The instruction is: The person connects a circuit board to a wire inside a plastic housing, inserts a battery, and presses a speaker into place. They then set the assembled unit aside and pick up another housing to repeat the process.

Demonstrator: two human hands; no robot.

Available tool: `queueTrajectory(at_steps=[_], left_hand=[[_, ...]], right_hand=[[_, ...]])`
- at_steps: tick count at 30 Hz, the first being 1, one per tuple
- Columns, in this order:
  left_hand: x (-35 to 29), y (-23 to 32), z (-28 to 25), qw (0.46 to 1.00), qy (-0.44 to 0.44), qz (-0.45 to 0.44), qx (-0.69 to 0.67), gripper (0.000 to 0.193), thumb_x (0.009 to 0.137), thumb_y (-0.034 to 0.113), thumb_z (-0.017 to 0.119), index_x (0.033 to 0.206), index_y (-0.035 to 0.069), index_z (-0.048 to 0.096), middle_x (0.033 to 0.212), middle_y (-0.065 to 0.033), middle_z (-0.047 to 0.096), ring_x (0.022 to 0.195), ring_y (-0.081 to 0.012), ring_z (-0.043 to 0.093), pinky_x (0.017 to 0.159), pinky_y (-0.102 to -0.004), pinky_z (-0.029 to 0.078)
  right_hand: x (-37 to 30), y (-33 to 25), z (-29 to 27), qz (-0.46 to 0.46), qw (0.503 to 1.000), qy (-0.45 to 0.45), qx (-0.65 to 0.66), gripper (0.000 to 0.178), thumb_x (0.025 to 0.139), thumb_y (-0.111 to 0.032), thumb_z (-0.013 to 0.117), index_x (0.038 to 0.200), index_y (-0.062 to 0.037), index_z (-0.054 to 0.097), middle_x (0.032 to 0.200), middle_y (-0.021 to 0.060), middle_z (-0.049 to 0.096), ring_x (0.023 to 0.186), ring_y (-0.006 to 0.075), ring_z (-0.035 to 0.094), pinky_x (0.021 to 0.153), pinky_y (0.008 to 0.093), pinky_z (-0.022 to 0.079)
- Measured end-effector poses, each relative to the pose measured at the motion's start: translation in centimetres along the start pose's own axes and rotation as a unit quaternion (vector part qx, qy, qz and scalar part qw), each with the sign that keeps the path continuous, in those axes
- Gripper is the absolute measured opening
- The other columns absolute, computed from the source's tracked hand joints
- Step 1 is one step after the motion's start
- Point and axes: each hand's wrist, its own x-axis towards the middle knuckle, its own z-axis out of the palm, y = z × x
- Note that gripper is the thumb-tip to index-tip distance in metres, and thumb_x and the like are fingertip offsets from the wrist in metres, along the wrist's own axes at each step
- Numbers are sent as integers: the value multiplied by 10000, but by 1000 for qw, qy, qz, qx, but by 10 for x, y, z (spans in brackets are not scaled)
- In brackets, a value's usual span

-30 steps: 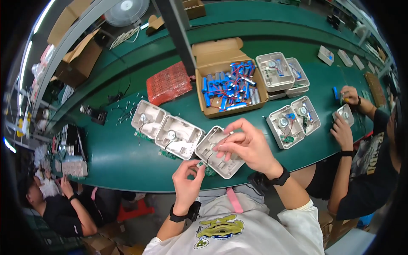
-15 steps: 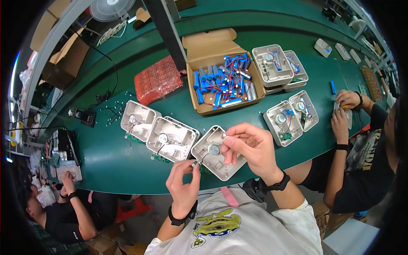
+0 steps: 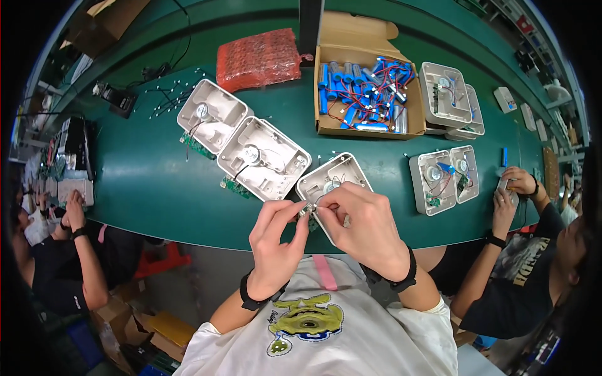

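My left hand (image 3: 276, 232) pinches a small circuit board (image 3: 305, 210) at its edge, between thumb and fingertips. Close against it, my right hand (image 3: 364, 225) has thumb and forefinger closed on a small white plug, mostly covered by the fingers. Both sets of fingertips meet over the left edge of an open white plastic housing (image 3: 352, 169). A round speaker (image 3: 330, 186) sits inside that housing, partly hidden behind my right hand. Whether the plug is seated in the board cannot be made out.
Left stand more white housings (image 3: 276, 172) with speakers and green boards. Beyond are an open carton (image 3: 370, 130) of blue wired battery cells and a red bubble-wrap package (image 3: 258, 59). Filled housings (image 3: 433, 194) stand right. People work at both sides.
My right hand has come down and left, bringing the plug to the board in my left hand. The whole view has shifted, with the carton now further right.
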Motion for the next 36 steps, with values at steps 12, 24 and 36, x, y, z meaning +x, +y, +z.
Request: queueTrajectory(at_steps=[12, 24, 36], left_hand=[[3, 2, -2, 1000, -6, 21, -3, 311, 851, -107, 785, 1152, -32, 763, 1025, -121, 669, 819, -238, 693, 729, -323, 562], [5, 7, -7, 998, -26, 46, -25, 318, 848, -131, 775, 1149, -28, 784, 1016, -117, 682, 862, -219, 687, 729, -296, 556], [-5, -2, -5, 999, 9, -19, -42, 306, 867, -127, 774, 1155, -22, 775, 1047, -113, 677, 857, -178, 691, 718, -279, 603]], right_hand=[[-5, -3, 8, 22, 1000, 0, 8, 75, 868, 29, 777, 905, 9, 716, 792, 91, 677, 573, 184, 638, 553, 323, 496], [-11, -13, 17, 40, 998, 33, -36, 91, 868, 57, 761, 919, 10, 702, 819, 106, 677, 580, 204, 632, 556, 334, 494], [74, 70, -94, 48, 943, 67, -322, 137, 916, -122, 772, 1021, -37, 794, 956, 155, 766, 850, 344, 749, 730, 436, 593]])
